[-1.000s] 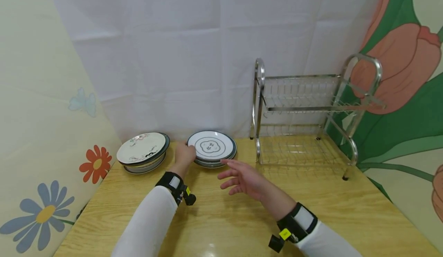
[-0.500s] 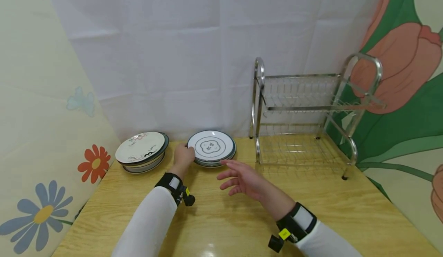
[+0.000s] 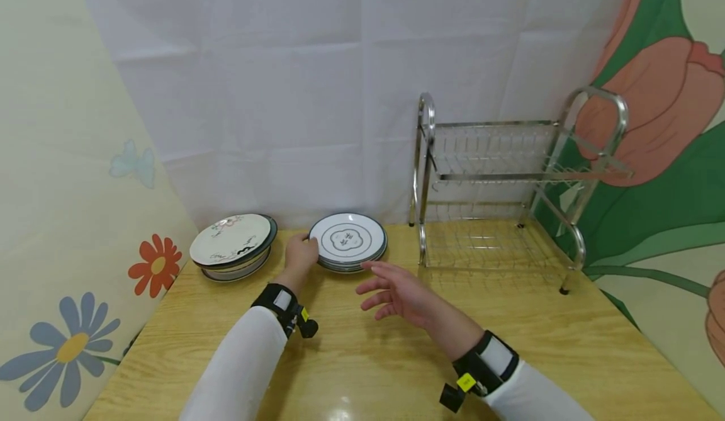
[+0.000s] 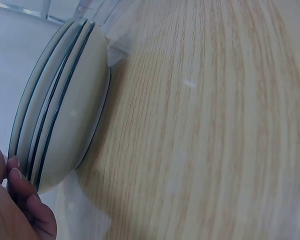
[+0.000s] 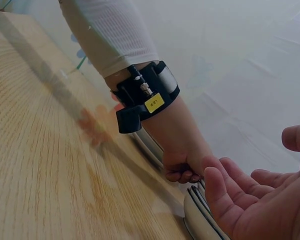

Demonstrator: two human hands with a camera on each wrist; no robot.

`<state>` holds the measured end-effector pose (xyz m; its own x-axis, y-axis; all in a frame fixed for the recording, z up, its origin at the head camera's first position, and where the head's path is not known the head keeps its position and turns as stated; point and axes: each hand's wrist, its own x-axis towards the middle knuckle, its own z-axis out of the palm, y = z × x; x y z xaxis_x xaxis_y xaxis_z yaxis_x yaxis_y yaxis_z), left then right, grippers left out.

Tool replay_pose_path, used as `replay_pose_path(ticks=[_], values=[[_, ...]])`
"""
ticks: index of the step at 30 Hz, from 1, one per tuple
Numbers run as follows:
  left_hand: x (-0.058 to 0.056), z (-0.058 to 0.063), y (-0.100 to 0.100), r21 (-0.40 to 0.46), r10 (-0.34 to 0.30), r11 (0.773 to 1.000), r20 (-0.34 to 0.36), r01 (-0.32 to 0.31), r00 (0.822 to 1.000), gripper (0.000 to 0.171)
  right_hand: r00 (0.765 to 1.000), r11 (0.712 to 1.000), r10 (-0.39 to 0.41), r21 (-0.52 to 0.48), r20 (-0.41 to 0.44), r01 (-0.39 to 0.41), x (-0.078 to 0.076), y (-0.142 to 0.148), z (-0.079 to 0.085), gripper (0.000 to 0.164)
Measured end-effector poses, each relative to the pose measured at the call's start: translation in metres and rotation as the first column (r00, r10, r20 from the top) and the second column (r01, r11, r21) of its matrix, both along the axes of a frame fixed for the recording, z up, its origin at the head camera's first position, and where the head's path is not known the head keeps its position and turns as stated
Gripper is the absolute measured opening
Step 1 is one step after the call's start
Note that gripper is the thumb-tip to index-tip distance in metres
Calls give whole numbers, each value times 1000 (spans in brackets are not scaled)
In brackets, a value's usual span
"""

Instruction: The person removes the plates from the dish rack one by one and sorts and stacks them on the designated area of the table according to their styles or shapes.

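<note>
My left hand [image 3: 301,256] is at the left edge of a stack of round plates, its thumb over the rim and its fingertips under it. It pinches the top plate [image 3: 347,238], white with a dark rim and a line-drawn emblem in the middle. In the left wrist view, fingertips [image 4: 21,182] press against the dark-edged rims of the stacked dishes [image 4: 72,115]. My right hand [image 3: 396,290] hovers at the stack's front right with fingers spread and palm facing left, holding nothing. The right wrist view shows this right hand [image 5: 260,200] open close to the stack.
Left of the hands stands a second stack, topped by a cream plate [image 3: 231,240] with floral drawings. A two-tier metal dish rack [image 3: 498,179] stands at the back right on the wooden table [image 3: 351,358]. A white cloth [image 3: 272,94] hangs behind everything.
The top plate has slid very slightly right on its stack, with the left hand still at its edge. The right hand keeps its place.
</note>
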<state>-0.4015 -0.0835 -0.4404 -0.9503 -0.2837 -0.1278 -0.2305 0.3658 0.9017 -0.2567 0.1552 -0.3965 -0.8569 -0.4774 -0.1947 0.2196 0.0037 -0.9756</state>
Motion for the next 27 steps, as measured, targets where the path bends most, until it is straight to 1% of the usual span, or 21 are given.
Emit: replay_pose_path(ticks=[4, 11, 13, 17, 22, 24, 27], values=[[1, 0, 3, -1, -5, 1000, -8, 5, 1000, 49, 1000, 1000, -12, 13, -2, 12, 0, 2, 0, 62], [1, 1, 8, 37, 4, 999, 29, -5, 1000, 51, 1000, 1000, -25, 9, -14, 25, 1, 7, 2, 62], [1, 1, 9, 39, 3, 999, 30, -4, 1000, 51, 999, 999, -33, 17, -22, 34, 1, 7, 3, 62], [2, 2, 9, 33, -1, 999, 7, 0, 1000, 52, 997, 996, -68, 60, -43, 70, -1, 9, 4, 61], [8, 3, 4, 30, 3, 1000, -15, -2, 1000, 53, 992, 989, -105, 101, -68, 112, -6, 9, 5, 58], [11, 4, 1, 18, -5, 1000, -19, 6, 1000, 54, 989, 985, -117, 115, -88, 127, -7, 9, 6, 56], [14, 5, -5, 1, -35, 999, -34, 35, 999, 56, 981, 977, -140, 142, -131, 158, -10, 9, 9, 52]])
